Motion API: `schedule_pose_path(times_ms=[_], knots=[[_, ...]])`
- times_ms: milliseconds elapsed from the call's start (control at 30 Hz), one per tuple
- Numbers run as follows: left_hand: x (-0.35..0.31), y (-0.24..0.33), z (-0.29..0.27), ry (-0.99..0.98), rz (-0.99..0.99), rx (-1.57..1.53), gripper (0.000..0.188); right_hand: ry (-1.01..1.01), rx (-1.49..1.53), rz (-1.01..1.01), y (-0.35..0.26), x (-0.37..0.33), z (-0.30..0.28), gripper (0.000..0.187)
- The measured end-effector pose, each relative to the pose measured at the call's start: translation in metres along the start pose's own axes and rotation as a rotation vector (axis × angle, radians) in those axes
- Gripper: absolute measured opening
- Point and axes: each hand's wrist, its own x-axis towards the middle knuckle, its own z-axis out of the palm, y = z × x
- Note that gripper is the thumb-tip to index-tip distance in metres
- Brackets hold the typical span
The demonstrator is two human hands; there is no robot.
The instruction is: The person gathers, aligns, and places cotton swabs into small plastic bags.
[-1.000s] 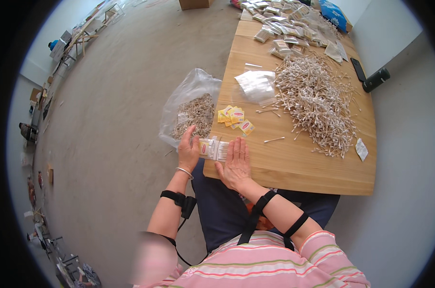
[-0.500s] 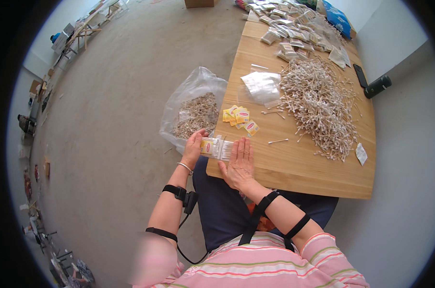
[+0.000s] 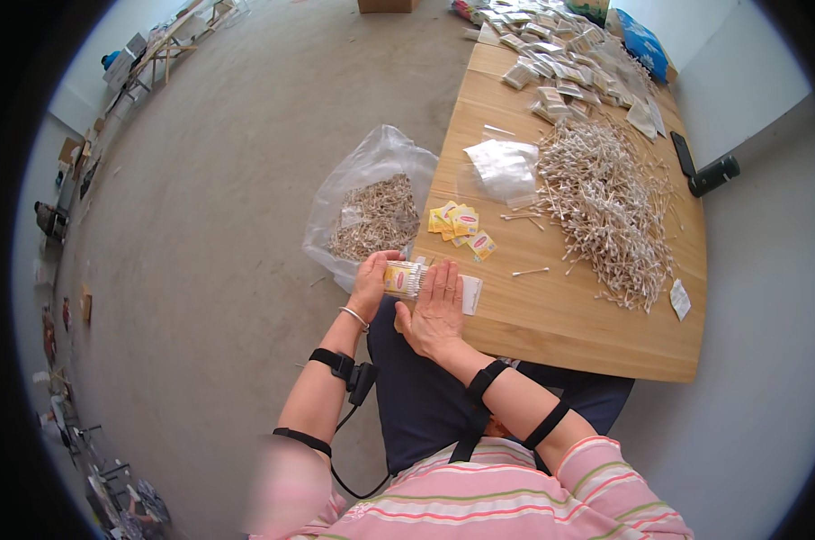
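Note:
At the table's near left corner my left hand (image 3: 370, 286) grips the end of a small clear bag of cotton swabs (image 3: 402, 279) with a yellow printed card inside. My right hand (image 3: 434, 315) lies flat over the bag's other end, fingers stretched out and close together, holding nothing. A white, paper-like piece (image 3: 471, 295) sticks out to the right from under its fingers; what it joins is hidden. Beyond the hands lie several loose yellow cards (image 3: 457, 219). One loose swab (image 3: 531, 272) rests to the right of them.
A large heap of cotton swabs (image 3: 610, 216) covers the table's right side. Empty clear bags (image 3: 505, 169) lie left of it, with many filled packets (image 3: 560, 67) behind. A plastic sack of swabs (image 3: 371, 211) stands left of the table. A phone (image 3: 682, 154) and dark bottle (image 3: 713, 176) sit at the right edge.
My right hand has slid slightly left over the bag, covering more of the swabs. The white piece now shows on its right. The whole view has shifted a little.

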Motion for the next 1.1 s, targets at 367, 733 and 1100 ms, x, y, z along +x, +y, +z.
schedule_pose_path(times_ms=[367,733,1100], knots=[[0.003,0.004,-0.001,0.066,0.040,-0.068,0.050,0.349,0.664,0.112,0.023,0.030,-0.008,0.069],[0.002,-0.002,0.001,0.039,0.103,-0.061,0.059,0.397,0.989,0.027,-0.015,0.045,0.012,0.057],[0.003,-0.011,0.006,0.406,0.415,0.662,0.047,0.390,0.753,-0.004,-0.023,0.050,0.018,0.049]])
